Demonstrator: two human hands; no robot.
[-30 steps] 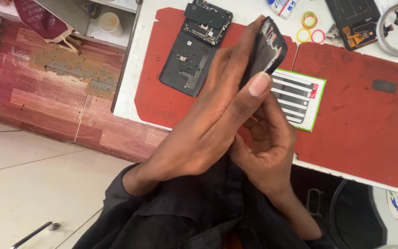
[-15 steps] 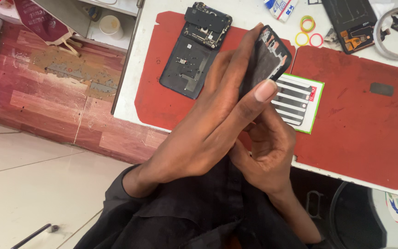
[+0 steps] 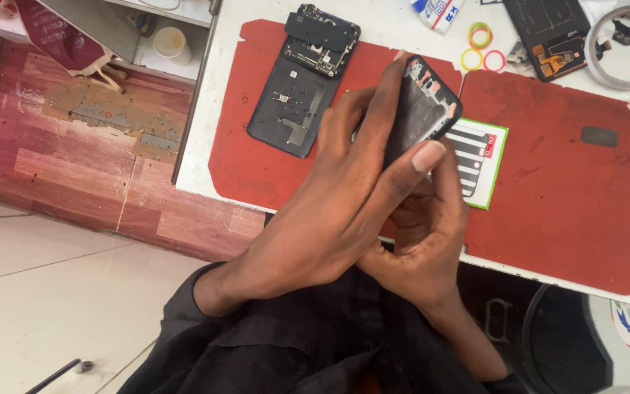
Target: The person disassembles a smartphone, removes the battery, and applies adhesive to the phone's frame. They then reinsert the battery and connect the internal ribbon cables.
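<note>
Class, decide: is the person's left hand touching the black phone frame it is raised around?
Touching. The head view shows the left hand wrapped around the black phone frame, thumb pressed against its edge.

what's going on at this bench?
A person holds a black phone frame up in both hands over a red work mat. The left hand wraps its side, thumb on the edge; the right hand supports it from below. An opened phone body lies flat on the mat, with coloured rubber bands and a green-edged striped card nearby.
</note>
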